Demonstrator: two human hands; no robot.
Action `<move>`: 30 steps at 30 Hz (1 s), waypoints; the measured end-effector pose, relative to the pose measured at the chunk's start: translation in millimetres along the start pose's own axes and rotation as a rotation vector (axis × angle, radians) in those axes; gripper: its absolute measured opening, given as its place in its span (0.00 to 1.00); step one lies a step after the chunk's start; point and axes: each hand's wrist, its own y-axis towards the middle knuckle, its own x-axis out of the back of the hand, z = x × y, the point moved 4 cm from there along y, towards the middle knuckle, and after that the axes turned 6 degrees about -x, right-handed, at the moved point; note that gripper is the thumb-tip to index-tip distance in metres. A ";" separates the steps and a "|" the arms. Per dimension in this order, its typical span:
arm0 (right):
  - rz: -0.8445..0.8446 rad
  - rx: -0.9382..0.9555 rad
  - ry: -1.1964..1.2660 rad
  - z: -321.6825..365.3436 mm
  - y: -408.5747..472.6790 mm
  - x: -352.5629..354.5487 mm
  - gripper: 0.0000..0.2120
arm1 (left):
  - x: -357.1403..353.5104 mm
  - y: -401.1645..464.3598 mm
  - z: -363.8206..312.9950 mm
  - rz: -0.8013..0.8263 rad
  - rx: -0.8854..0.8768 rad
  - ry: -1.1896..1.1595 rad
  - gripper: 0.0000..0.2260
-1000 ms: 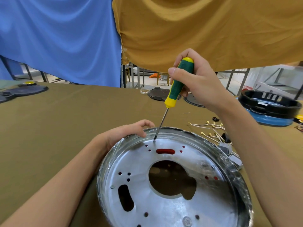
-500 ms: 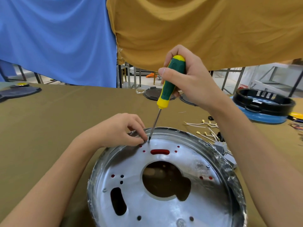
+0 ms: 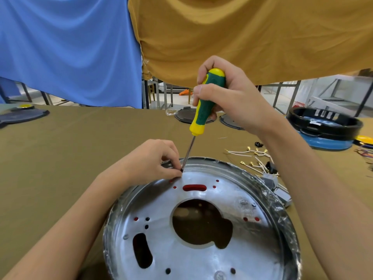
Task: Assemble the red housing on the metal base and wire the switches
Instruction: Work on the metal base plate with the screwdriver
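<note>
1. Two hands work at the far rim of the metal base [image 3: 201, 257], which lies on the olive-brown table [image 3: 60, 158] close to the viewer.
2. Right hand [image 3: 232, 98] is wrapped round the green-and-yellow handle of a screwdriver [image 3: 203, 106]; the shaft slants down and left, its tip at the base's far edge.
3. Left hand [image 3: 153, 162] rests on the rim, thumb and forefinger pinched together right at the screwdriver tip; whether a screw sits between them cannot be told.
4. Red housing [image 3: 194, 187] shows only through the slot and small holes of the base, so it lies beneath the plate.
5. Loose white wires [image 3: 254, 158] with brass terminals lie on the table just right of the base.
6. Black-and-blue ring part [image 3: 325, 126] sits far right; dark discs [image 3: 22, 116] lie far left.
</note>
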 end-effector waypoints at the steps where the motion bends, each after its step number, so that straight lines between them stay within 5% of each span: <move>1: -0.009 -0.007 0.007 -0.9 0.0 0.6 0.06 | 0.1 -0.1 0.1 0.000 0.004 -0.002 0.06; 15: -0.036 -0.109 -0.193 3.1 0.8 6.4 0.10 | 2.1 -3.9 1.0 -0.008 0.034 -0.041 0.08; 21: -0.171 0.055 -0.541 17.6 0.7 -3.4 0.15 | 2.7 -5.7 9.8 -0.044 0.099 -0.290 0.11; 24: -0.111 0.002 -0.489 17.6 2.3 -8.4 0.09 | -2.8 -4.4 18.4 -0.019 0.150 -0.435 0.13; 27: -0.040 -0.005 -0.441 19.1 -0.4 -9.8 0.12 | -9.1 -3.7 26.9 0.044 0.211 -0.582 0.14; 30: -0.102 0.033 -0.444 21.7 -3.2 -9.5 0.10 | -16.4 -1.6 32.5 0.066 0.231 -0.682 0.19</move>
